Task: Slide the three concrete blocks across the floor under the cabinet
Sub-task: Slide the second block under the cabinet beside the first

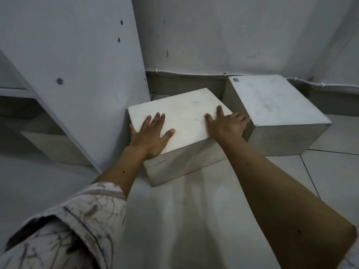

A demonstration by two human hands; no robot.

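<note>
A pale concrete block [180,115] lies on the floor next to the cabinet's side panel [77,70]. My left hand [151,134] lies flat on its near left corner, thumb over the left edge. My right hand [227,125] grips its right edge, fingers wedged against a second, taller block [272,101] that stands against the wall. A third block [52,146] sits under the cabinet to the left, partly hidden by the panel.
A grey wall [233,35] with a white cable [194,72] along the skirting closes the back. The tiled floor [194,210] stretches toward me. A cabinet shelf [13,90] shows at far left.
</note>
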